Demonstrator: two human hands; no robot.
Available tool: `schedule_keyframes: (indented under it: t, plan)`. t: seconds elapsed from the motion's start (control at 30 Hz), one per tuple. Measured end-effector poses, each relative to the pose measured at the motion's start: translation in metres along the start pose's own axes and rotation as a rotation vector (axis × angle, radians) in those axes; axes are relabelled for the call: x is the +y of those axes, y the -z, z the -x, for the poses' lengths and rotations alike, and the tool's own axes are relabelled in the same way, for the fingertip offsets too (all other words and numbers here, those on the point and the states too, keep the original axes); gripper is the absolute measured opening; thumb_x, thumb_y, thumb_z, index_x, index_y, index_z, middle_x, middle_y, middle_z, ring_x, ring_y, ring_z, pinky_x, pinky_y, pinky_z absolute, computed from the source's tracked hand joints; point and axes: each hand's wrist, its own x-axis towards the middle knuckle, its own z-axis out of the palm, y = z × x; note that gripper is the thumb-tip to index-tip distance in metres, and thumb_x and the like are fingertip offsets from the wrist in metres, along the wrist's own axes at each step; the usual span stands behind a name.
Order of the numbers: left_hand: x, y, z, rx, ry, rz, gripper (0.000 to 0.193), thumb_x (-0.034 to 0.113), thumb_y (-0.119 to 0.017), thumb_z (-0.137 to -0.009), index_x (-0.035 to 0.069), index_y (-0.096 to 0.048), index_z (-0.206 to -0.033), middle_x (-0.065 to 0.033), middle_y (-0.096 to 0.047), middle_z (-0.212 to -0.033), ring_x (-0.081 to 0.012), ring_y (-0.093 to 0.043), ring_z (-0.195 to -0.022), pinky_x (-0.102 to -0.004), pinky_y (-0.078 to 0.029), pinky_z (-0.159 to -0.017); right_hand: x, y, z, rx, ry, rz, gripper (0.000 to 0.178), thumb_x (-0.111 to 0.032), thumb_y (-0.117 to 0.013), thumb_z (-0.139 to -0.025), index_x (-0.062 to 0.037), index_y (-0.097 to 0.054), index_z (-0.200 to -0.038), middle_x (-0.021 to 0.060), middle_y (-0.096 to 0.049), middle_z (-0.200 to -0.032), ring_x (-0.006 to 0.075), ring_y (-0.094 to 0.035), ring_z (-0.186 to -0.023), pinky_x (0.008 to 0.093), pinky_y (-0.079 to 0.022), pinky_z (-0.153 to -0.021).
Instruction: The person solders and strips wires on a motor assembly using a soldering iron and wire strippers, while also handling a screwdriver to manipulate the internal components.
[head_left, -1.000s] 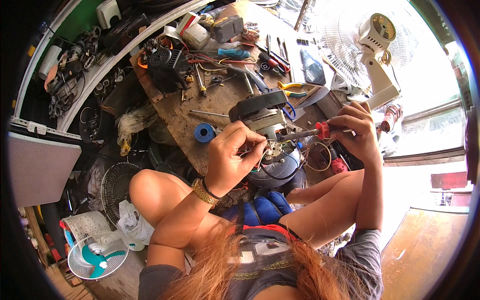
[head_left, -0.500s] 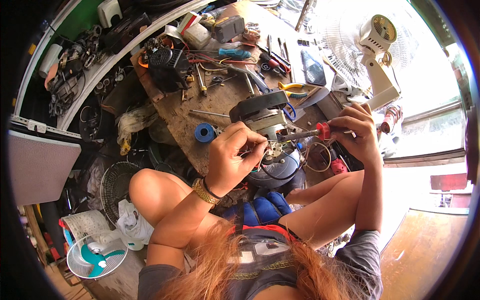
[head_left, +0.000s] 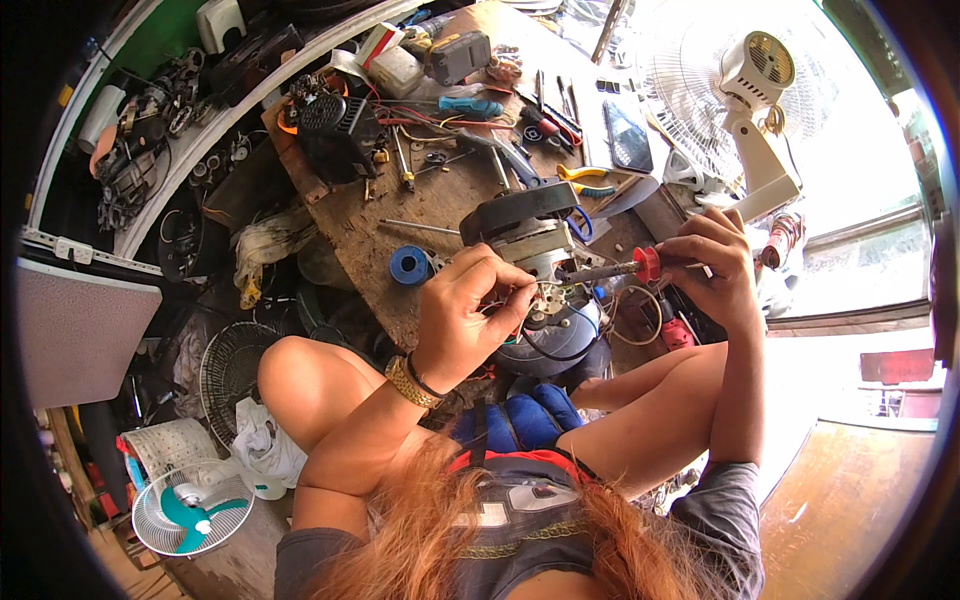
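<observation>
Red-flanged soldering iron [head_left: 606, 271] in right grip [head_left: 714, 264]; left grip [head_left: 465, 305] at motor [head_left: 534, 243].

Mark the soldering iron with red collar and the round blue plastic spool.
Soldering iron with red collar [head_left: 606, 271]: head view, on its metal shaft.
Round blue plastic spool [head_left: 397, 267]: head view, on its rim.

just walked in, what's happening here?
A seated person is working at a motor unit. The right hand holds a soldering iron, pointing leftward at the motor's exposed wiring; whether the tip touches isn't clear. The left hand is pinched beside that wiring, whatever it grips too small to make out. A blue spool sits on the wooden board nearby.
</observation>
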Motion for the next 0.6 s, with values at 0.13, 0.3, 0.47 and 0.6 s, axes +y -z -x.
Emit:
schedule_keyframes:
  t: [0.13, 0.3, 0.47, 0.6]
  plan:
    - [-0.0009, -0.0001, 0.0003, -0.007, 0.006, 0.006, 0.008, -0.002, -0.076, -0.081, 0.001, -0.070, -0.085, -0.0040, -0.064, -0.079, -0.0097, -0.059, -0.064, -0.0232, -0.046, -0.056, -0.0002, 0.0002, -0.0003, 0.003, -0.001, -0.003, 0.035, -0.022, -0.088, -0.058, -0.0146, -0.077, -0.090, -0.0024, -0.062, -0.077, 0.0176, -0.055, -0.077, 0.0349, -0.037, -0.077]
    - [-0.0025, 0.0001, 0.0002, -0.011, -0.003, 0.001, 0.008, -0.002, -0.076, -0.081, 0.001, -0.070, -0.085, -0.0036, -0.064, -0.078, -0.0091, -0.058, -0.064, -0.0229, -0.046, -0.056, -0.0004, -0.0002, 0.0001, 0.012, -0.002, 0.002, 0.034, -0.022, -0.088, -0.057, -0.0150, -0.077, -0.089, -0.0024, -0.062, -0.076, 0.0175, -0.055, -0.076, 0.0349, -0.037, -0.077]
    - [-0.0019, 0.0007, -0.0001, -0.008, -0.011, -0.008, 0.008, -0.002, -0.076, -0.080, 0.002, -0.070, -0.085, -0.0036, -0.064, -0.078, -0.0093, -0.059, -0.064, -0.0230, -0.045, -0.056, -0.0018, 0.0002, -0.0011, 0.014, 0.000, 0.004, 0.034, -0.021, -0.088, -0.057, -0.0149, -0.077, -0.089, -0.0025, -0.061, -0.076, 0.0175, -0.055, -0.076, 0.0349, -0.037, -0.077]
    - [-0.0011, 0.0015, -0.0012, -0.016, -0.011, -0.016, 0.008, -0.002, -0.076, -0.080, 0.002, -0.071, -0.085, -0.0039, -0.065, -0.078, -0.0103, -0.059, -0.064, -0.0235, -0.046, -0.056, -0.0028, 0.0014, -0.0009, 0.016, -0.006, 0.007, 0.034, -0.021, -0.088, -0.057, -0.0150, -0.077, -0.089, -0.0026, -0.061, -0.076, 0.0176, -0.055, -0.076, 0.0350, -0.037, -0.077]
